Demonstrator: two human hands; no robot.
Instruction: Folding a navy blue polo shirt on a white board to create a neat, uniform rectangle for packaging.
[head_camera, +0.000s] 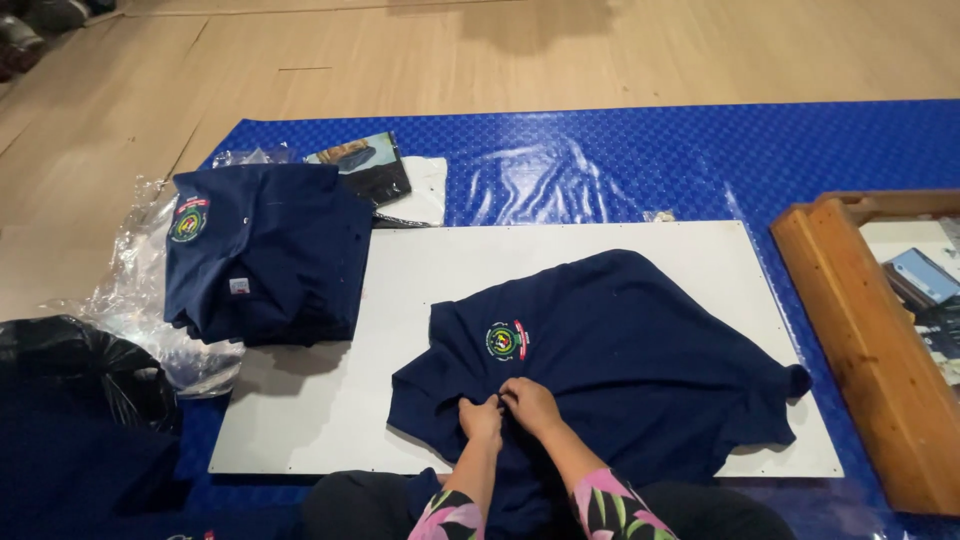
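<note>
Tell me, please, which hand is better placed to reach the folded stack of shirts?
Probably the left hand: the stack lies on its side of the board. The right hand would have to cross over. Both now pinch the spread shirt.

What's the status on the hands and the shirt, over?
Left hand and right hand both pinching the navy shirt near its collar. Shirt spread on the white board. Folded shirt stack lies clear.

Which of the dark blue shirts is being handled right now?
The spread-out shirt on the white board; both hands pinch its front. The others sit folded in a stack at the board's left edge, untouched.
</note>
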